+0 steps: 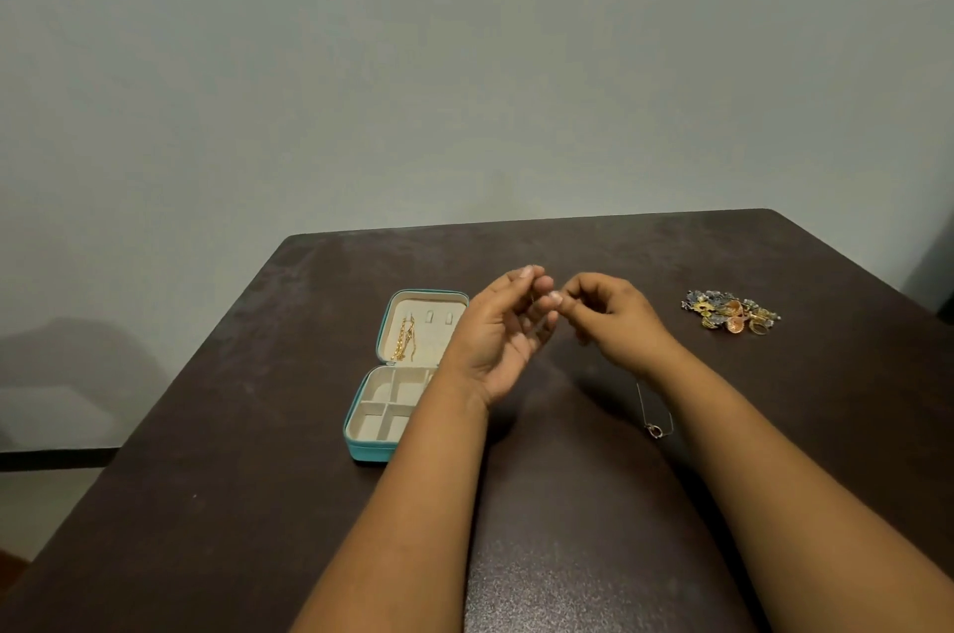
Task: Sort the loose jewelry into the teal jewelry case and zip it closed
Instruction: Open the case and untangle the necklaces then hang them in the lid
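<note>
Dark table [232, 426]: open teal case [379, 431] left of both hands' [537, 317] pinch.

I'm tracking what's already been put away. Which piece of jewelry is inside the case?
The gold chain, hanging in the lid of the open teal case. The silver necklace and the mixed pile lie on the table.

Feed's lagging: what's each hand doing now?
Left hand: fingers curled, pinching something thin; too small to tell.
Right hand: fingers curled at the same spot; contents unclear.
</note>
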